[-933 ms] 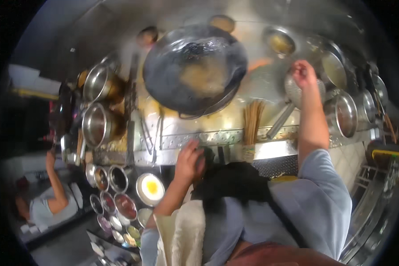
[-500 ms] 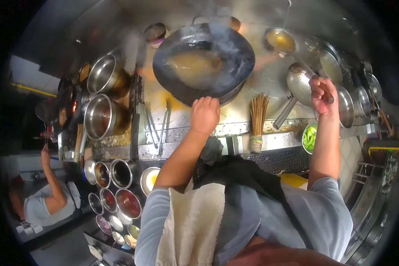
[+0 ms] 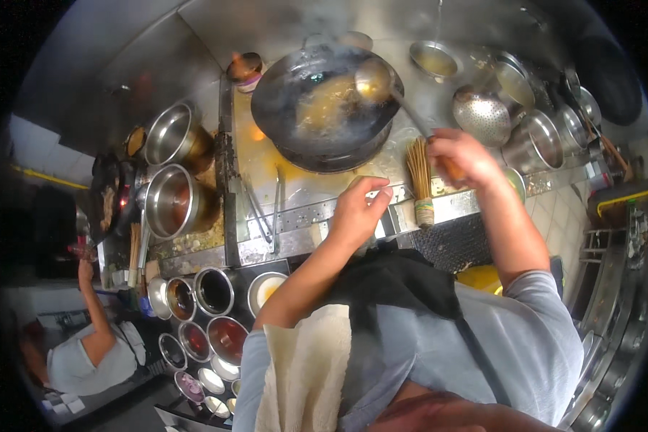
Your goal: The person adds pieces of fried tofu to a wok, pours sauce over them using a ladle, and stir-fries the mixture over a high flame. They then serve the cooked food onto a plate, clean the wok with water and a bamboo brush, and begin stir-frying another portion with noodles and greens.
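My right hand (image 3: 462,160) grips the wooden handle end of a metal ladle (image 3: 374,81). The ladle's bowl hangs over the right side of a dark wok (image 3: 284,133), in which shallow liquid bubbles and steams. My left hand (image 3: 360,210) is off the wok, above the counter's near edge, with thumb and fingers apart and nothing in them. Between my hands a bundled bamboo brush (image 3: 420,180) lies on the counter. To the right of the wok rests a perforated strainer (image 3: 481,119).
Two deep steel pots (image 3: 169,201) stand left of the wok, near a pair of tongs (image 3: 276,209). Several seasoning containers (image 3: 214,291) sit lower left. Steel pots (image 3: 533,144) crowd the right side. At far left another person's arm (image 3: 97,306) is raised over a second wok.
My left hand has let go of the wok rim and drawn back toward me. My right hand has swung left, bringing the ladle from the right side over the wok.
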Motion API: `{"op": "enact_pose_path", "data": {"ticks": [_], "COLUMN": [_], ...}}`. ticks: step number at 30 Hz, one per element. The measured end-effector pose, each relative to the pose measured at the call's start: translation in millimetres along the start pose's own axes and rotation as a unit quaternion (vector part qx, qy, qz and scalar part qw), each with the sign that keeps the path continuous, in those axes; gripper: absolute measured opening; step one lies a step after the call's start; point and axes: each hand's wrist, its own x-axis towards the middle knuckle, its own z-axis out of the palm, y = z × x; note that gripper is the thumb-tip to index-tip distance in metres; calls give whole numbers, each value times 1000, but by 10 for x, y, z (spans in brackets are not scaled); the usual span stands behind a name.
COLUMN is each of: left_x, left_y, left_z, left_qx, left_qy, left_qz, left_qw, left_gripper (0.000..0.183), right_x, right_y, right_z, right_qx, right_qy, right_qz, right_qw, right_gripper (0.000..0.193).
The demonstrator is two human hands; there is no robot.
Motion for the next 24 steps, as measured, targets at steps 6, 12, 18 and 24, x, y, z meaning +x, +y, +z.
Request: {"op": "enact_pose_path", "data": {"ticks": [6, 12, 18, 24], "left_x": [234, 182, 118, 382], "left_y": [-32, -426, 73, 658], "left_z": [-496, -1629, -1849, -1922], "left_qx": [-333, 122, 448, 642], "left_qy": [-32, 21, -75, -50], "left_qz": [-314, -316, -238, -219], "left_qw": [889, 941, 858, 733], "left_gripper": [45, 47, 45, 42], "right_x": [557, 446, 701, 295], "right_y": [940, 2011, 2739, 1928], "right_z": [1296, 559, -37, -285], "right_qx": [-92, -500, -338, -111], "right_qy": [-108, 118, 72, 9], "right_qz": [-183, -90, 115, -58], "right_qw": [973, 853, 931, 992], "right_gripper": [41, 75, 97, 84]}}
